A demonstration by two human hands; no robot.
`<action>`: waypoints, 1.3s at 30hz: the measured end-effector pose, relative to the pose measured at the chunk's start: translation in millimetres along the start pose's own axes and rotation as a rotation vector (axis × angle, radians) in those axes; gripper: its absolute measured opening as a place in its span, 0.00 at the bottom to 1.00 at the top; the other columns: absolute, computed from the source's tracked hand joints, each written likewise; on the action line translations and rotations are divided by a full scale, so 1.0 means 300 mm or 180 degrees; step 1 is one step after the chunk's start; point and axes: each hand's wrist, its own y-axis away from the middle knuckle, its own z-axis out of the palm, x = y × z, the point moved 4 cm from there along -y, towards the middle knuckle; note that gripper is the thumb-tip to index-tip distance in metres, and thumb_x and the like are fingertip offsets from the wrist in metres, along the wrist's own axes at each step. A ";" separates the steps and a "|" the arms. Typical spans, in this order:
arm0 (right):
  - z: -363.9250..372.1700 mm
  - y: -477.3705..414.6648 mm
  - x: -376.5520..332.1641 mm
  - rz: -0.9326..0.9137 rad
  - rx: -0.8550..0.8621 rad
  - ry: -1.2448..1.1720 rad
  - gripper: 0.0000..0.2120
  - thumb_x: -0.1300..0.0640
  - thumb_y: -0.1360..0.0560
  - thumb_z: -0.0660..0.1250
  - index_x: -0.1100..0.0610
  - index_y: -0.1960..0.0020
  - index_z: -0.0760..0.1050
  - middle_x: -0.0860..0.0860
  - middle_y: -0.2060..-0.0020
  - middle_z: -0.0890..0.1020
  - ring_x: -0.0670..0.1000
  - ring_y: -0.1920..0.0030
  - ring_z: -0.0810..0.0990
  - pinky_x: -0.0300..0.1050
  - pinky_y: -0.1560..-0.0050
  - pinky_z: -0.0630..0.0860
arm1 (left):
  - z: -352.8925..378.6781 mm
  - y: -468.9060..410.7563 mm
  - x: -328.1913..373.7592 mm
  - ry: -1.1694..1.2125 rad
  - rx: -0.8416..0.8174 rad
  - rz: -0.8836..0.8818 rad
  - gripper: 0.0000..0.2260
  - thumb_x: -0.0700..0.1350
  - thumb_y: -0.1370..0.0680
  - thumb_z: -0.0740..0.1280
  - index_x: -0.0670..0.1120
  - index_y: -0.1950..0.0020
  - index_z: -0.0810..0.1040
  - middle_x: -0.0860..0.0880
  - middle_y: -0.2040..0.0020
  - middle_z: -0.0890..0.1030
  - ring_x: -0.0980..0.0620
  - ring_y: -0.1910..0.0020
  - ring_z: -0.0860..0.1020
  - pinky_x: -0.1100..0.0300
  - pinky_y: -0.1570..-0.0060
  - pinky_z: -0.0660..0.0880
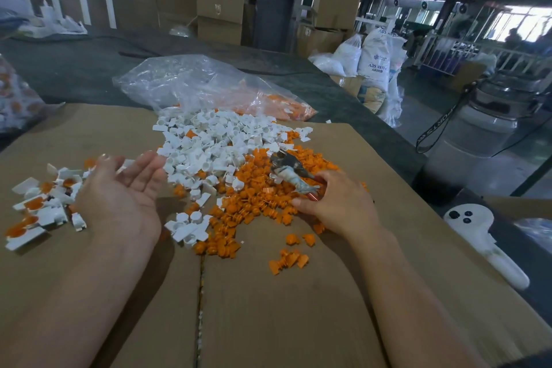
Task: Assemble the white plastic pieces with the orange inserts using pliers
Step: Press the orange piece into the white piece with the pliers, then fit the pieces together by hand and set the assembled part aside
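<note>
— Nearest first: what do the 2 forearms lie over?

— Brown cardboard [268, 308], seamed down the middle and spread on the table [74, 66]. I'd judge it is a work mat, so small parts don't scatter over the dark top.

— And the hands?

— The left hand [119, 191] is palm up, its grip wide open and fingers relaxed, with nothing in it that I can make out (a white bit lies by the fingertips; touching or not, I cannot tell). It hovers between 2 white heaps, which suits a hand that fetches and drops parts.

— The right?

— The right hand [337, 203] has its grip curled round the red handles of the pliers [291, 172], whose head points away over the orange inserts [254, 197]. Whether the jaws hold anything is too blurred to say.

— Where is the stock?

— The inserts are heaped under and beside the right hand. The white pieces [209, 140] are piled just beyond, between the hands, and the 2 heaps run into each other. That is probably so that both stay within easy reach.

— And the heap on the far left?

— Those are finished pieces [44, 203], white with orange already in them. They seem to be kept apart from the loose stock.

— Farther back?

— A clear bag [194, 84] is slumped behind the heaps with orange parts in it, likely the supply. Past the table stand white sacks [376, 63] and boxes [221, 6].
</note>
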 end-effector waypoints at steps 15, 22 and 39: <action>0.021 -0.007 0.019 0.0215 -0.0442 0.0033 0.25 0.35 0.34 0.67 0.55 0.50 0.72 0.53 0.51 0.75 0.54 0.50 0.73 0.45 0.57 0.66 | 0.050 0.015 -0.062 -0.5151 -0.1104 0.1394 0.11 0.49 0.26 0.68 0.46 0.47 0.79 0.45 0.45 0.76 0.47 0.48 0.75 0.53 0.51 0.72; 0.022 -0.006 0.020 0.0237 -0.0535 0.0093 0.30 0.34 0.34 0.66 0.55 0.43 0.70 0.53 0.45 0.73 0.54 0.45 0.71 0.50 0.47 0.70 | 0.062 0.035 -0.068 -0.5804 -0.1267 0.1632 0.04 0.48 0.25 0.66 0.51 0.59 0.73 0.49 0.56 0.69 0.48 0.57 0.72 0.56 0.59 0.69; 0.025 0.003 0.007 0.0220 -0.0588 0.0116 0.38 0.28 0.38 0.64 0.56 0.41 0.69 0.54 0.43 0.72 0.55 0.42 0.68 0.51 0.42 0.67 | 0.050 0.024 -0.095 -0.5629 -0.1509 0.1570 0.07 0.50 0.26 0.68 0.52 0.61 0.72 0.47 0.52 0.76 0.50 0.57 0.75 0.54 0.57 0.74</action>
